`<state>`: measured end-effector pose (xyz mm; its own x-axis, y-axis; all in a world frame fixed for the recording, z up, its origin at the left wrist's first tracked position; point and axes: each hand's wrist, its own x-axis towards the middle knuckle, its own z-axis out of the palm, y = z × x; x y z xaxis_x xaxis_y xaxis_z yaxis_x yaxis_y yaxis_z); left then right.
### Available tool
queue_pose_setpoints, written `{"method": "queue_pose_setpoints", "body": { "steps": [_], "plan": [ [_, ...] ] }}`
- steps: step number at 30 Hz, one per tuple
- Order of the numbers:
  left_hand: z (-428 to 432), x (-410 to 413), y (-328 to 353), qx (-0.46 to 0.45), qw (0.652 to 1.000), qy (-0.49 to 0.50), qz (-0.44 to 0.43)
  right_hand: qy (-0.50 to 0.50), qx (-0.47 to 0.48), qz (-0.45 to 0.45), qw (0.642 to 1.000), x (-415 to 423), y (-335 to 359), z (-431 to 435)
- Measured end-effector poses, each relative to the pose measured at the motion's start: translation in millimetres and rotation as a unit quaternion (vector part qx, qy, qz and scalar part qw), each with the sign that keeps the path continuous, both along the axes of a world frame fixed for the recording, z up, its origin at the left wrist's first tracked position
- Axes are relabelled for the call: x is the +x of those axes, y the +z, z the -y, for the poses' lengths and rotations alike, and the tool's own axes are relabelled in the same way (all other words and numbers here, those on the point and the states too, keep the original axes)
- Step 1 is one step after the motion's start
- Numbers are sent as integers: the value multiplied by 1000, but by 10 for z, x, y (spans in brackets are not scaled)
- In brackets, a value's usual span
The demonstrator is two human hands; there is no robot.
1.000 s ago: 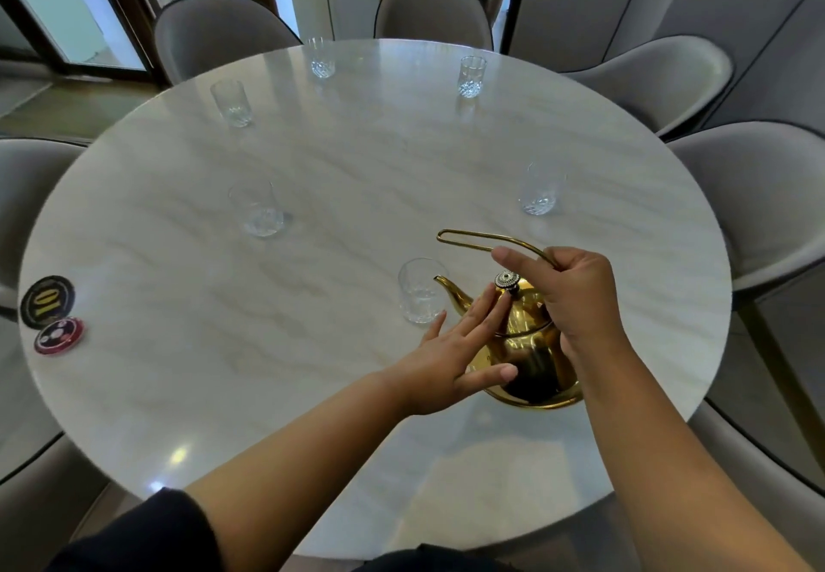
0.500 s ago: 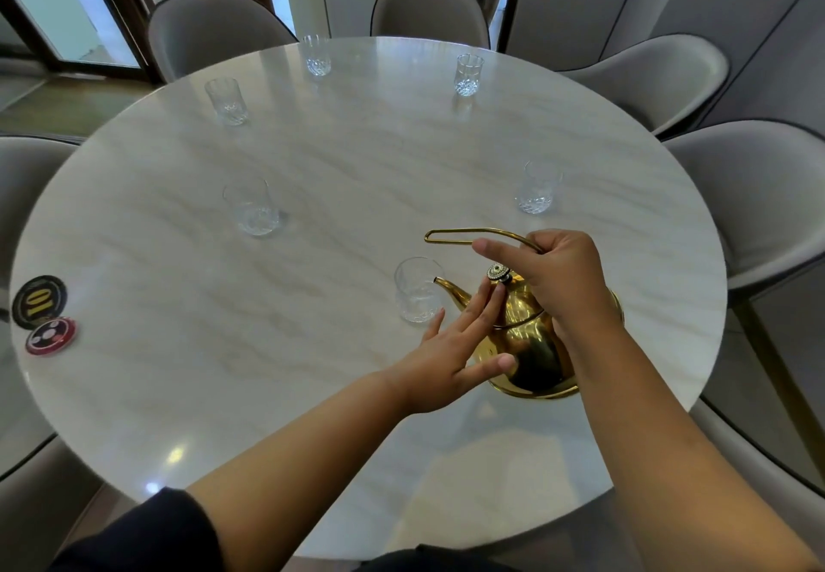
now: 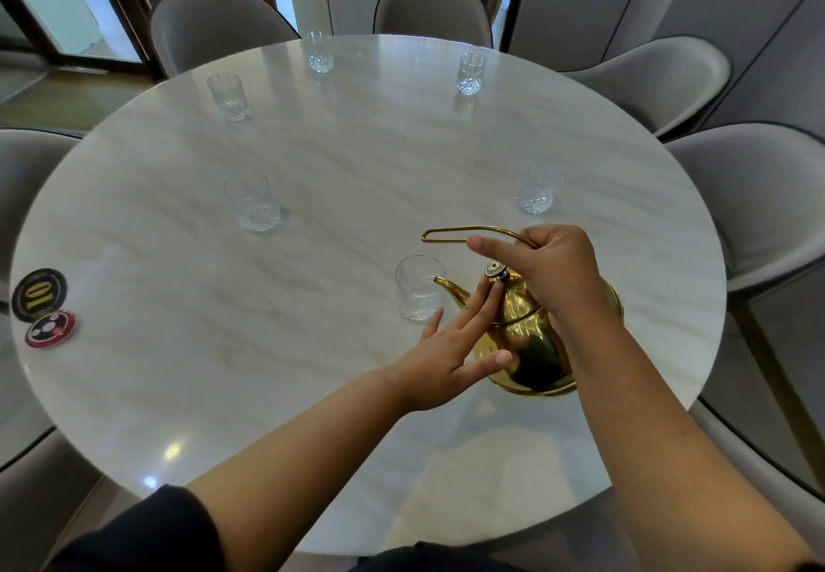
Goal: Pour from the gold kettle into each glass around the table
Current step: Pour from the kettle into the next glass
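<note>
The gold kettle [image 3: 529, 348] is tilted left, its spout tip at the rim of the nearest glass [image 3: 418, 288]. My right hand [image 3: 553, 274] grips the kettle's thin looped handle from above. My left hand [image 3: 455, 353] lies flat against the kettle's side, fingertips pressing the lid by its knob. Other clear glasses stand around the round marble table [image 3: 187, 348]: one at mid left [image 3: 252, 202], one at right [image 3: 539, 186], and three at the far side [image 3: 228, 96], [image 3: 320, 52], [image 3: 471, 74]. No stream of liquid is discernible.
Two round coaster-like discs lie at the table's left edge, a black one marked 10 [image 3: 38, 294] and a red one [image 3: 50, 328]. Grey upholstered chairs [image 3: 759, 214] ring the table. A glass door is at the back left.
The kettle has lifted slightly and tipped further toward the nearest glass, its spout now at the rim. Both hands have kept their hold on handle and lid.
</note>
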<state>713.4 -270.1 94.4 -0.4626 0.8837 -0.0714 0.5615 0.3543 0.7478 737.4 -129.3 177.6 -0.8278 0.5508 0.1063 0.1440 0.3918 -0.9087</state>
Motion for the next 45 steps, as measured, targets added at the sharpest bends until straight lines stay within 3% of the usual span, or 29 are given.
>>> {"method": "queue_pose_setpoints", "body": {
  "steps": [45],
  "plan": [
    [-36,-23,10,26,999,9,35,20,62,34,997,-107,70,-25]
  ]
}}
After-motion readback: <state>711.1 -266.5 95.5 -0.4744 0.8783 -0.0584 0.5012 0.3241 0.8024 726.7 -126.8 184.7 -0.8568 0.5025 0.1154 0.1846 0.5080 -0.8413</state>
